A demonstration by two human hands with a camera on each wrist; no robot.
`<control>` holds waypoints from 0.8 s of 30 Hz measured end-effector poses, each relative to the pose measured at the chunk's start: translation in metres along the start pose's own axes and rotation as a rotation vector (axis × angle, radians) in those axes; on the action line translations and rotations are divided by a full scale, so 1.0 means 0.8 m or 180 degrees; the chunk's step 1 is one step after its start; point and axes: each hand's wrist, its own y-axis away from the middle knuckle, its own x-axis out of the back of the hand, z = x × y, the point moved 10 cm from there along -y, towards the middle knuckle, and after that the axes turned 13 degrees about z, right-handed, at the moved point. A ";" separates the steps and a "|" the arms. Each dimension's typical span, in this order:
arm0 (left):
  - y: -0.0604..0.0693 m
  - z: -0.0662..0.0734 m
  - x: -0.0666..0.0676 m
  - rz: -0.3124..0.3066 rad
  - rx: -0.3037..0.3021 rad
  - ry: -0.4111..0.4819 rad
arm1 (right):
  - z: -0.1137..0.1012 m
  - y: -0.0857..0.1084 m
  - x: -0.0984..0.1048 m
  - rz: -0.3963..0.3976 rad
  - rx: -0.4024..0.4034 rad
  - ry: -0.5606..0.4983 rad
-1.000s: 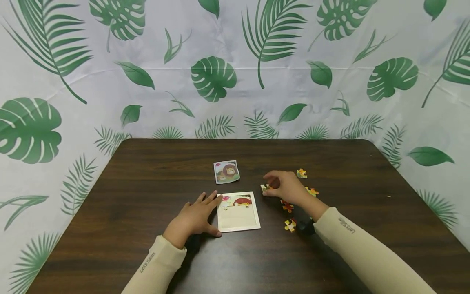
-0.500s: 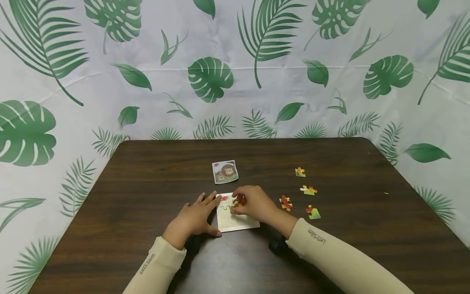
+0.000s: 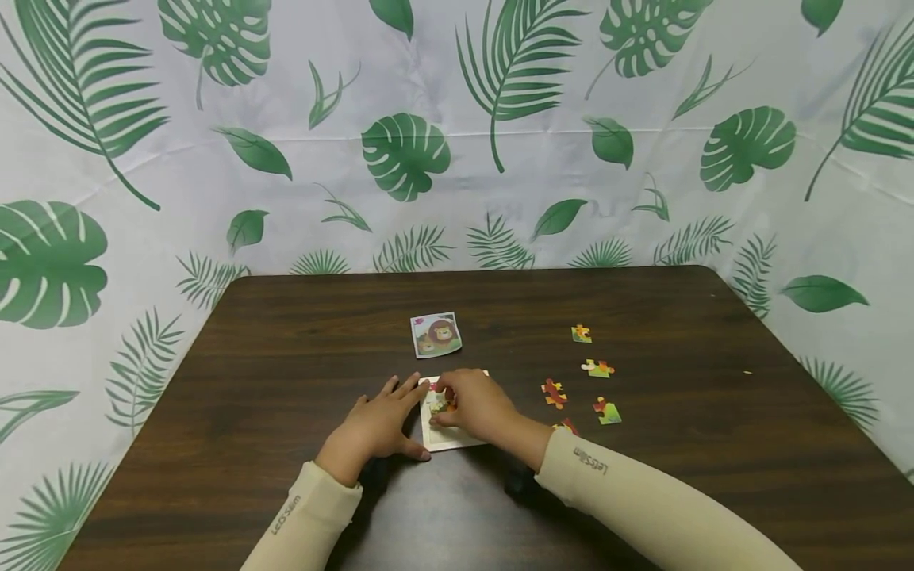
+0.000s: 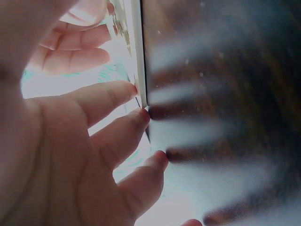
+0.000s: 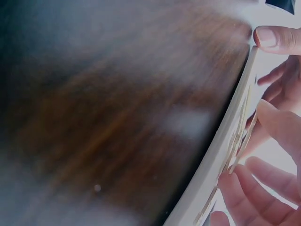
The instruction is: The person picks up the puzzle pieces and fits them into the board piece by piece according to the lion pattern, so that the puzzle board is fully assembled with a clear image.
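Left hand lies at the left side of a small pale puzzle tray, palm down, fingers spread and extended, thumb apart from them; it grasps nothing. In the left wrist view the index fingertip meets the tray's edge, the middle fingertip is at its corner, and the ring fingertip rests on the surface. Right hand is over the tray, fingers curled, thumb and fingertips pinching a puzzle piece in green and cream with some orange-red. From the right wrist camera the held piece shows edge-on as a thin board, slightly tilted to the tray; whether it is seated cannot be told. A pink-marked piece occupies the tray's upper left corner; the rest of the interior is largely hidden by the right hand. Tray sits on the dark wood-grain surface, roughly centred in front of the person. Beyond it, well apart from the hands: a picture card with a lion design, lying flat. To the right of the tray, five loose pieces lie scattered, separate from one another, the nearest partly covered by the right sleeve. Both sleeves cream, with dark lettering. Behind the surface: white cloth, green leaf print.
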 end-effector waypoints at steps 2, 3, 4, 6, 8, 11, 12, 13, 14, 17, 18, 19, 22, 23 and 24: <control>0.001 -0.001 0.000 -0.0006 0.0014 0.0005 | -0.001 -0.001 -0.002 -0.0002 0.0018 0.0008; 0.001 -0.001 0.000 -0.0009 0.0020 0.0007 | -0.002 -0.001 -0.002 0.0000 0.0034 0.0009; 0.001 -0.002 0.000 -0.0012 0.0023 0.0008 | -0.002 -0.001 -0.003 0.0003 0.0049 0.0011; 0.002 -0.001 0.000 -0.0006 0.0019 0.0025 | -0.002 0.000 -0.002 0.0004 0.0059 -0.0027; 0.002 -0.001 -0.001 -0.0002 0.0013 0.0035 | -0.001 0.001 0.000 -0.0016 0.0083 -0.0129; 0.002 -0.001 -0.001 0.0001 0.0006 0.0039 | 0.001 0.005 0.011 -0.0054 0.0256 -0.0283; 0.001 -0.001 -0.001 -0.0002 0.0006 0.0034 | 0.001 0.007 0.015 -0.0094 0.0354 -0.0333; 0.001 -0.001 -0.001 -0.0006 0.0007 0.0029 | 0.001 0.010 0.018 -0.0139 0.0494 -0.0327; 0.001 -0.001 -0.001 -0.0012 0.0006 0.0022 | 0.000 0.014 0.019 -0.0222 0.0640 -0.0304; 0.000 0.000 0.001 -0.0035 0.0018 0.0026 | 0.001 0.030 0.019 -0.0550 0.0973 -0.0219; 0.000 0.001 0.001 -0.0043 0.0024 0.0029 | 0.001 0.036 0.017 -0.0679 0.1066 -0.0200; 0.000 0.001 0.001 -0.0051 0.0031 0.0029 | 0.001 0.042 0.015 -0.0796 0.1139 -0.0192; 0.000 0.001 0.001 -0.0067 0.0047 0.0029 | 0.000 0.055 0.010 -0.1014 0.1291 -0.0199; 0.000 0.001 0.000 -0.0068 0.0048 0.0027 | -0.001 0.057 0.009 -0.1047 0.1320 -0.0206; 0.000 0.001 0.000 -0.0068 0.0049 0.0024 | -0.002 0.059 0.008 -0.1057 0.1348 -0.0192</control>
